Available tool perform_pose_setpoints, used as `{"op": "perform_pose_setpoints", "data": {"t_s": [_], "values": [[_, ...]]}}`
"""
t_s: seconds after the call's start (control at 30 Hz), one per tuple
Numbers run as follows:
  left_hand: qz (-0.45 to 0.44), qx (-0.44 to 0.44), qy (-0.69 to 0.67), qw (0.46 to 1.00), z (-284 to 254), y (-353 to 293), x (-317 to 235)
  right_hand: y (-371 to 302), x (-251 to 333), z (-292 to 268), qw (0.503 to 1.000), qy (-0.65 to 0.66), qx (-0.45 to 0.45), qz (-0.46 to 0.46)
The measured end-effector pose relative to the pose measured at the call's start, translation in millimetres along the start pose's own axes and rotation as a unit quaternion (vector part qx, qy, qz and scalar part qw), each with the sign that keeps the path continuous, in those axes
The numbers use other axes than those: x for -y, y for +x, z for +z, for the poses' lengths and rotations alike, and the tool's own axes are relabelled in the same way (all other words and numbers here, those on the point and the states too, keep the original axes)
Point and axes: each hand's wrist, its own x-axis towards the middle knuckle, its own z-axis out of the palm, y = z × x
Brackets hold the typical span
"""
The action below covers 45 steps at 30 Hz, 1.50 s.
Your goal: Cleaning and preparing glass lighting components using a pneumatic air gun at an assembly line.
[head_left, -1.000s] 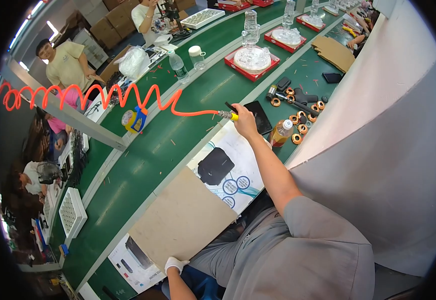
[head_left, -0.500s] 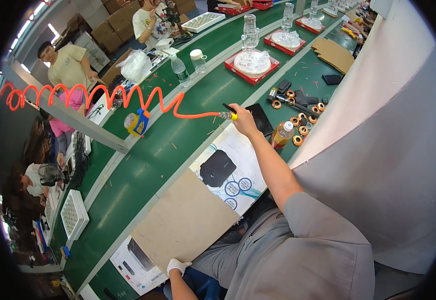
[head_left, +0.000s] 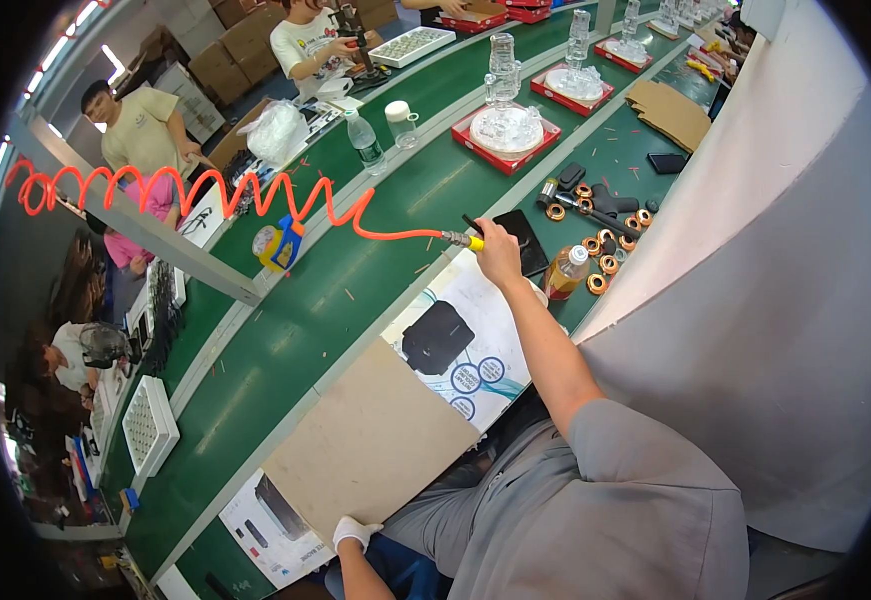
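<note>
My right hand (head_left: 499,256) is stretched out over the bench edge, shut on a black air tool (head_left: 475,233) with a yellow collar. An orange coiled hose (head_left: 256,195) runs from the tool to the upper left. Below the hand lies a white printed sheet (head_left: 466,345) with a black product picture, next to a brown cardboard sheet (head_left: 371,445). My left hand (head_left: 354,532), in a white glove, sits low at the near corner of the cardboard; its grip is not clear. A black flat pad (head_left: 524,243) lies just beyond the tool.
A green conveyor belt (head_left: 356,270) runs diagonally, carrying red trays with clear glass pieces (head_left: 508,125), bottles and a blue-yellow container (head_left: 281,245). Copper-coloured rings (head_left: 604,262) and an amber bottle (head_left: 564,274) lie right of my hand. A white wall panel (head_left: 756,250) stands right. Other people work across the belt.
My right hand with the air tool has shifted only slightly over the bench edge. My left hand stays at the cardboard corner.
</note>
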Motion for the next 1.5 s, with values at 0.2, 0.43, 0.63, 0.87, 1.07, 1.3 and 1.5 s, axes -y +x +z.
{"op": "perform_pose_setpoints", "data": {"t_s": [0.2,0.43,0.63,0.87,1.07,1.3,1.5], "values": [[0.022,-0.103,-0.019,0.994,13,-11,-1,-24,18,-17,0.999,0.025,0.035,0.02],[0.39,-0.2,-0.628,0.643,-19,-108,-139,-143,160,-63,0.879,0.304,0.335,-0.15],[0.384,-0.33,-0.647,0.569,-44,-141,-164,-168,214,-62,0.8,0.395,0.4,-0.211],[0.446,-0.398,-0.563,0.571,-50,-162,-147,7,118,0,0.836,0.389,0.376,-0.093],[0.335,-0.372,-0.692,0.52,1,-161,-122,33,-35,17,0.931,-0.187,0.14,0.28],[0.307,-0.355,-0.7,0.539,-6,-159,-131,4,-82,18,0.897,-0.215,0.133,0.362],[0.332,-0.362,-0.689,0.532,-5,-155,-144,-6,-70,29,0.922,-0.198,0.014,0.331]]}}
